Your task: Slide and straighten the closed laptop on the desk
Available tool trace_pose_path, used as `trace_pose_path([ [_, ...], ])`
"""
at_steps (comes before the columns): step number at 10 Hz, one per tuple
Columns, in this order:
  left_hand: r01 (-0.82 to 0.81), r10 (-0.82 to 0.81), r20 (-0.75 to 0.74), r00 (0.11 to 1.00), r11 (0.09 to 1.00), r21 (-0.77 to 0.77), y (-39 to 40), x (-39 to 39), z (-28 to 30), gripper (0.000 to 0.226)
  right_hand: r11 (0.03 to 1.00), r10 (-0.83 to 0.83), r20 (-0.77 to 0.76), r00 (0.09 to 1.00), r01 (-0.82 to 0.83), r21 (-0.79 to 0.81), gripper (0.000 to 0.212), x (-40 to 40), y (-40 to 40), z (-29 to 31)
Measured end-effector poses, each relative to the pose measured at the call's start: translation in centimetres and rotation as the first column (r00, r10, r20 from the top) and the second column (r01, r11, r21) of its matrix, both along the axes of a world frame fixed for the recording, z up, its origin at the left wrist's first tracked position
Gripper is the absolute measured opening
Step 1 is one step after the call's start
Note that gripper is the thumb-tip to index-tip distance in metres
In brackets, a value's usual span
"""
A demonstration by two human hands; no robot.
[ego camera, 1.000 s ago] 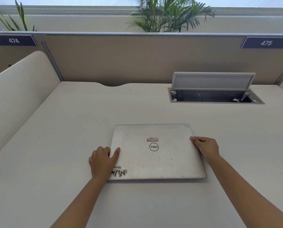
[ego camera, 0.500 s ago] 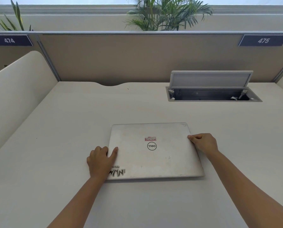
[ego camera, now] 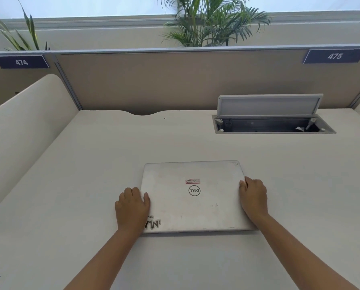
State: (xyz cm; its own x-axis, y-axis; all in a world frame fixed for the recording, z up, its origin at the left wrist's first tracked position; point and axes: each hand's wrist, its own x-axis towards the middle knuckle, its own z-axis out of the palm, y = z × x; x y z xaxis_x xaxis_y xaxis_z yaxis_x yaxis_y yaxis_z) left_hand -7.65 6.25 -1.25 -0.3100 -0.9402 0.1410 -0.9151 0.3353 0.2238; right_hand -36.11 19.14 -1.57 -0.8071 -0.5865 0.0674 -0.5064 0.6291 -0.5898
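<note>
Since earlier: my right grip (ego camera: 253, 197) moved down laptop (ego camera: 193, 197) right edge; left grip (ego camera: 132, 206) clamps left edge. Laptop flat on worktop (ego camera: 91, 164), near-left of cable box (ego camera: 273, 124). Nearly square; slight nudge left, I judge.

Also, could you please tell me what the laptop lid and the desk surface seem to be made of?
The laptop lid looks like silver metal, perhaps aluminium or painted plastic: a matte sheen with scuffs, smudges and stickers. The desk looks like cream laminate: smooth, uniform and matte, with no visible grain.
</note>
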Motion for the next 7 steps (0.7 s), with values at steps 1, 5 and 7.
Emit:
trace_pose_path([
  [1, 0.016, -0.015, -0.072, 0.997, 1.0, 0.015, 0.4, -1.0, -0.3, 0.04, 0.971, 0.143, -0.123, 0.982, -0.115, 0.207, 0.05, 1.5, -0.1, 0.2],
  [5, 0.355, -0.355, 0.01, 0.935, 0.934, -0.037, 2.0, -5.5, -0.4, 0.062, 0.914, 0.372, -0.177, 0.911, -0.326, 0.24, 0.069, 2.7, -0.5, -0.7],
  [7, 0.364, -0.371, -0.009, 0.928, 0.913, -0.183, 1.4, -7.7, 2.1, 0.078, 0.91, 0.412, -0.367, 0.834, -0.359, 0.205, 0.074, 2.5, -2.4, 2.7],
])
